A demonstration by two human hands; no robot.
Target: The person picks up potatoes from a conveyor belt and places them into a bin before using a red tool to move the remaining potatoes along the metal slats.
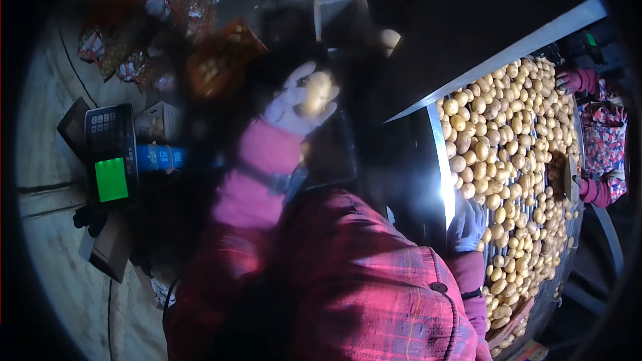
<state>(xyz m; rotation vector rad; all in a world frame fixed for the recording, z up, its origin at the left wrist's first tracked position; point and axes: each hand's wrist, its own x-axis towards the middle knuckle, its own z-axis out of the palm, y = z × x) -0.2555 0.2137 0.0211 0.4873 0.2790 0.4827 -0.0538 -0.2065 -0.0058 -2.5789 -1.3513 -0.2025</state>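
Head view. The person's left hand (299, 103), in a pale glove, is raised well clear of the sorting table (445, 180). Its fingers are curled round one potato (317, 92), which sits against the fingertips with most of its skin exposed. This hold probably leaves the surface open to inspection. The right hand (468, 222), also gloved, lies at the near left edge of the table with its fingers draped over the rim onto the outermost tubers. Whether it pinches one cannot be told, as glare from the rim washes out the fingertips. The loose potatoes (515, 127) cover the table from near edge to far edge in a single crowded layer. They are too many to count, and a slanted metal rail (508, 47) bounds them at the top edge. At the far right edge are two pink-gloved hands of a co-worker, one (574, 81) near the top corner and one (594, 190) about midway along. They are placed so that the side opposite the wearer is also within reach. Off the table to the left stands one weighing scale (111, 157) with one lit green display (112, 179), and a blue labelled object (159, 157) lies just beside it. Beyond these, red net bags (217, 63) holding potatoes lie grouped together, at least three as far as the blur allows. The scale is near them, a position that would suit weighing filled bags. The held potato hangs between the bags and the table, touching neither.
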